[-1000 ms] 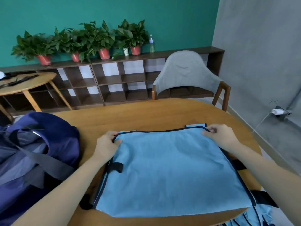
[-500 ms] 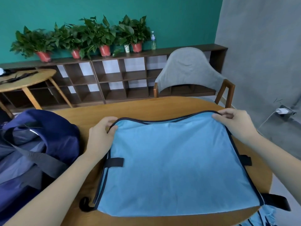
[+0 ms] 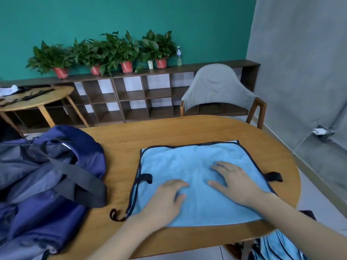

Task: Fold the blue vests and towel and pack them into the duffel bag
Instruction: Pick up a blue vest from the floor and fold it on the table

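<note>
- A small round side table [image 3: 35, 102] stands at the far left by the wall, with dark straps and a pale bundle lying on it.
- The duffel bag [image 3: 47, 177], navy with grey panels and a wide grey strap across it, slumps on the left end of the wooden surface [image 3: 169, 134]; whether it is open cannot be told.
- Along the teal wall runs a low cubby shelf [image 3: 131, 96] carrying a row of potted plants [image 3: 105, 51] in red pots, a small cup and a clear bottle [image 3: 179, 56].
- The folded blue vest [image 3: 189, 162], light blue with dark edging and short black strap tabs at its sides, lies flat on the surface, well to the right of the bag and not touching it.
- The left hand [image 3: 165, 199] lies palm down on the near left part of the vest, fingers straight and pressing the cloth.
- The right hand [image 3: 234, 181] lies palm down just beside it on the near right part, fingers spread flat on the fabric.
- A grey-covered chair [image 3: 217, 91] stands behind the surface.
- More light blue fabric [image 3: 277, 246] with dark trim hangs below the near right edge of the surface.
- A white charger [image 3: 319, 131] is plugged in on the grey wall at right.
</note>
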A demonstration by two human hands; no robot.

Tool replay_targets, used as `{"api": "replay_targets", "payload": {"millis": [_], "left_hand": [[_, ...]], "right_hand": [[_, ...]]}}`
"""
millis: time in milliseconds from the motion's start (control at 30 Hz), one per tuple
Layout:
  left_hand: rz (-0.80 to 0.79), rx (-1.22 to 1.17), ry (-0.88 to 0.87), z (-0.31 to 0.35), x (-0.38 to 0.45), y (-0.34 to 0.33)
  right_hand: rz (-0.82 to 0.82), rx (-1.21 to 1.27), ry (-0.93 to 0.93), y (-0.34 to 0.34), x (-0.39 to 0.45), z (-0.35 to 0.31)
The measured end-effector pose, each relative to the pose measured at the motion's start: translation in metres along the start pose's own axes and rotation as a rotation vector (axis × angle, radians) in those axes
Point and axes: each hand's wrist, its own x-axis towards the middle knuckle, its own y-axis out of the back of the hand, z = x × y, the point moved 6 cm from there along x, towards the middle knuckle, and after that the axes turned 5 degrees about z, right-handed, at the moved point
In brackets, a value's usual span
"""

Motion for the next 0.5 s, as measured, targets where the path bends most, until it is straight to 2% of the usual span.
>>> {"api": "replay_targets", "payload": {"millis": [100,167,267,400,500], "left_hand": [[-0.144,0.248,0.118,-0.015,-0.013,-0.01],[-0.109,0.399,0.271,-0.04,-0.017,0.01],[-0.018,0.455,0.486,-0.073,-0.024,0.042],[-0.014,0.603,0.515,-0.075,-0.028,0.046],[0.098,0.709,0.406,-0.051,-0.028,0.042]], "right_hand": [[-0.023,-0.066,-0.038,-0.01,-0.009,0.003],[-0.056,-0.105,-0.074,-0.012,-0.01,0.006],[-0.088,-0.12,-0.124,-0.011,-0.012,0.006],[-0.104,-0.14,-0.148,-0.012,-0.012,0.006],[-0.116,-0.162,-0.169,-0.012,-0.013,0.006]]}}
